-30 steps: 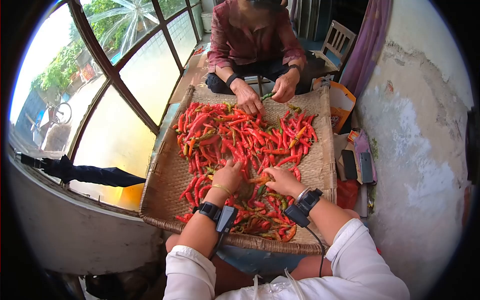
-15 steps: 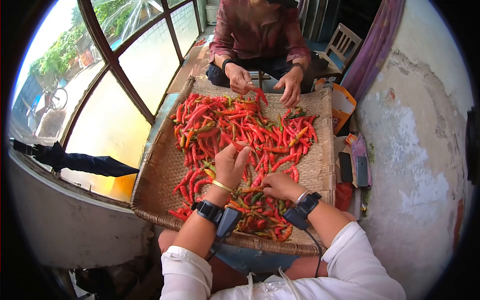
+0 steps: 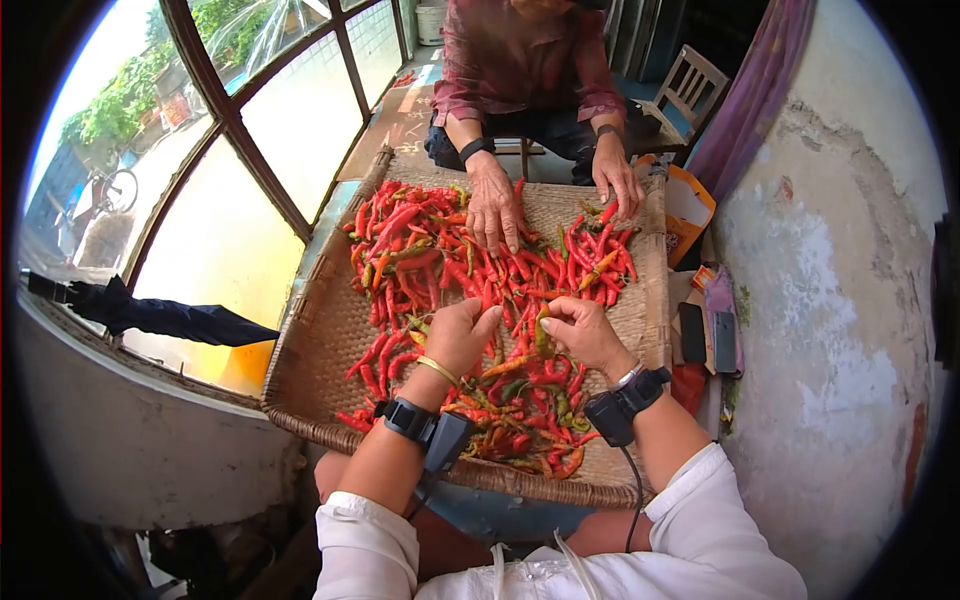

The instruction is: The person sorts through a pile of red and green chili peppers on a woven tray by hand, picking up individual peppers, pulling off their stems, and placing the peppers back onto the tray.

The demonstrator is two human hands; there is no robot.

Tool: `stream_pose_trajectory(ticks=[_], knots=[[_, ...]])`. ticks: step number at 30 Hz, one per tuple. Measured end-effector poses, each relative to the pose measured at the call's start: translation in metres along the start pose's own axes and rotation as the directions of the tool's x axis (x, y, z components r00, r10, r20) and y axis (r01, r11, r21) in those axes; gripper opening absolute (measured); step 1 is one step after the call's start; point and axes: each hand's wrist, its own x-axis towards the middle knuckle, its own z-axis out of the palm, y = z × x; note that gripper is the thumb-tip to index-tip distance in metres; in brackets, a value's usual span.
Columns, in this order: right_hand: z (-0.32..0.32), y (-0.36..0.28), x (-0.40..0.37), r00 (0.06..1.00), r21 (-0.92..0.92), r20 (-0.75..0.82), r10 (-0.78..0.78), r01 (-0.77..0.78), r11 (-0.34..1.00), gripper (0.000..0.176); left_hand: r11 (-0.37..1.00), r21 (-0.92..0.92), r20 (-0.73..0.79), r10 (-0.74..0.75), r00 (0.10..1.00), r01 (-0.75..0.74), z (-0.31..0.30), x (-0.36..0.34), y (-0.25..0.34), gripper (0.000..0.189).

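A shallow woven basket (image 3: pixel 315 350) in front of me holds a heap of red chili peppers (image 3: pixel 400 220), with some green and orange ones among them. My left hand (image 3: pixel 457 338) is closed over the middle of the basket, and a red chili pepper (image 3: pixel 487 294) shows at its fingertips. To its right, my right hand (image 3: pixel 590 336) pinches a greenish chili pepper (image 3: pixel 543 332) between thumb and fingers. Below both hands lies a mixed pile of red, green and orange chili peppers (image 3: pixel 520 440) near the basket's close edge.
Across the basket sits another person (image 3: pixel 525 60), both hands down on the chili peppers. A folded umbrella (image 3: pixel 190 325) juts from the left by the window. On the right are a cardboard box (image 3: pixel 688 212), phones (image 3: pixel 723 342) and a rough wall (image 3: pixel 830 300). A wooden chair (image 3: pixel 690 90) stands behind.
My right hand has risen from the near pile with a greenish chili pepper. My left hand moved slightly right. The other person's hands lowered onto the heap and spread apart.
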Motion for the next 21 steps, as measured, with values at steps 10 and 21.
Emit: stream_pose_trajectory(ticks=[10,21], knots=[[-0.013,0.025,-0.003,0.889,0.663,0.142,0.435,-0.412,0.625,0.027,0.993,0.098,0.356,0.027,0.934,-0.066,0.021,-0.009,-0.008,0.031],[0.016,0.018,-0.008,0.928,0.37,0.207,0.311,-0.369,0.853,0.01,0.93,0.248,0.454,0.134,0.881,-0.27,0.023,-0.022,-0.008,0.028]])
